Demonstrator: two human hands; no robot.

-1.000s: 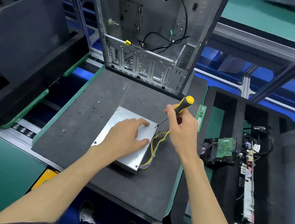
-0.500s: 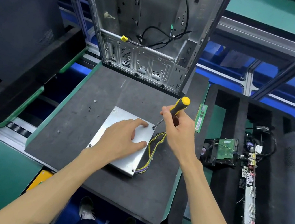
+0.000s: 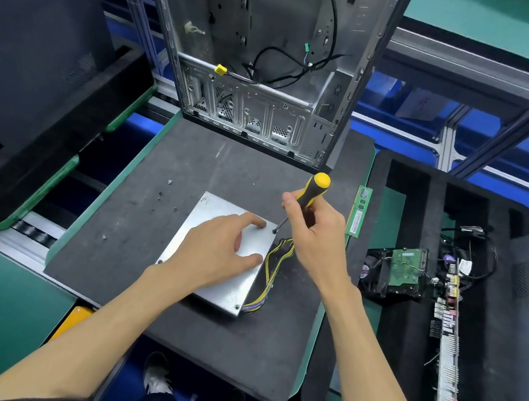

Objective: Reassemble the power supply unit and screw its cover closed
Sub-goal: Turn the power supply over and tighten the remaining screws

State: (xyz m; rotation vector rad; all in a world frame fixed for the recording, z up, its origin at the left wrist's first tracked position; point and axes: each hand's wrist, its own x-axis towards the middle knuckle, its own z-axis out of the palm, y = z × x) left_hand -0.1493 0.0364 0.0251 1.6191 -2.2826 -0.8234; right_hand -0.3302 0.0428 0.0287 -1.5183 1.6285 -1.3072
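Power supply unit (image 3: 220, 214) lies flat on the dark mat (image 3: 167, 159) of the worktop, silver cover up, roughly mid-mat. Bundle of yellow and black wires (image 3: 277, 260) exits the unit's right side.

Left hand (image 3: 218, 251): palm down on the cover, fingers spread and straight, pressing; grip not closed round anything.

Right hand (image 3: 315, 238): just right of the unit, grip closed round the screwdriver (image 3: 312, 190), yellow-and-black handle tilted up and away. Tip sits at the unit's far right corner, on a screw (image 3: 274, 231).

Loose screws (image 3: 163, 194) on the mat left of the unit, apart from it. Open computer case (image 3: 264, 47) stands upright beyond the unit. Memory stick (image 3: 358, 210) lies right of the unit, at the mat's edge. Hard drive (image 3: 405, 267) and circuit board (image 3: 446, 345) farther right.
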